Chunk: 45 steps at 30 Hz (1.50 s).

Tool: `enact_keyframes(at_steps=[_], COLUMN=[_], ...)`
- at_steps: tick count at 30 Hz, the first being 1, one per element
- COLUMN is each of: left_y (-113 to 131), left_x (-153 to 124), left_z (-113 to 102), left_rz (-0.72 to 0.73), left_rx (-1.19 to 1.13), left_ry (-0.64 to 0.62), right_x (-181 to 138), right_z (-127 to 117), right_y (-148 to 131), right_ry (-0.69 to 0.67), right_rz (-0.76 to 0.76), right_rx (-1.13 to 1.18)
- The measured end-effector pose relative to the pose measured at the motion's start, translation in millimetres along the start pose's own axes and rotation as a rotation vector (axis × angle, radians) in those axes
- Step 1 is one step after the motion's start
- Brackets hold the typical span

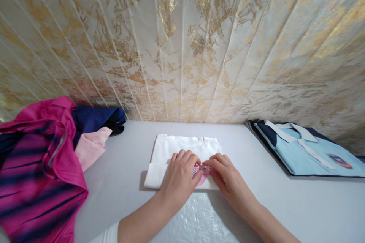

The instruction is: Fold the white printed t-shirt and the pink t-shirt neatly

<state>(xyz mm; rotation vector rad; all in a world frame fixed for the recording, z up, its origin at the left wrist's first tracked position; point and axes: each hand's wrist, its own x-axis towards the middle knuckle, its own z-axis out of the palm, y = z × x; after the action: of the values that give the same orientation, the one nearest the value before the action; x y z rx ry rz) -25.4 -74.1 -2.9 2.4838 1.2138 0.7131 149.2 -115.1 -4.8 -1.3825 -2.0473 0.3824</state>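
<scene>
A folded white shirt (159, 155) lies on the table, its neckline towards the back wall and its lower part folded over. On its front is a pink patch or print (203, 178), partly covered by my fingers. My left hand (181, 172) rests on the shirt with bent fingers, thumb and fingertips gripping at the left side of the pink part. From the right, my right hand (225, 174) pinches at the other side of that pink part. The fingertips of both hands are close together, and the right thumb is mostly hidden.
A loose heap with a magenta and navy striped garment (42, 174), a navy garment (94, 119) and a pale pink cloth (92, 146) lies at left. Folded light-blue polo shirts (310, 152) are stacked at right. A gold-patterned curtain (182, 45) hangs behind the white table (119, 182).
</scene>
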Motion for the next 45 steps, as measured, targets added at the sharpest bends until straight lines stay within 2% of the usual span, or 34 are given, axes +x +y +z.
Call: enact_keyframes(at_steps=[7,16,27,36,45], left_y=[-0.7,-0.3,-0.7,-1.9,-1.4], left_x=[0.3,-1.4,-0.4,0.0,-1.8], left_z=[1.2,-7.2,-2.9,-3.3,-3.8], left_rz=[-0.02,0.034,0.106,0.117,0.164], left_rx=[-0.005,-0.021,-0.052,-0.044,-0.038], left_ry=[0.015,-0.029,-0.047,-0.049,-0.053], right_x=[-0.5,-2.3,-1.3,-3.0,-5.0], right_z=[-0.7,-3.2,-10.0,-10.9,-13.7], right_y=[-0.2,4.2,4.5,3.5,8.7], right_ry=[-0.036,0.04,-0.025,-0.028,0.03], right_rz=[-0.002,0.015,0.078,0.05,0.075], right_rx=[-0.047,-0.013,-0.045,-0.059,-0.118])
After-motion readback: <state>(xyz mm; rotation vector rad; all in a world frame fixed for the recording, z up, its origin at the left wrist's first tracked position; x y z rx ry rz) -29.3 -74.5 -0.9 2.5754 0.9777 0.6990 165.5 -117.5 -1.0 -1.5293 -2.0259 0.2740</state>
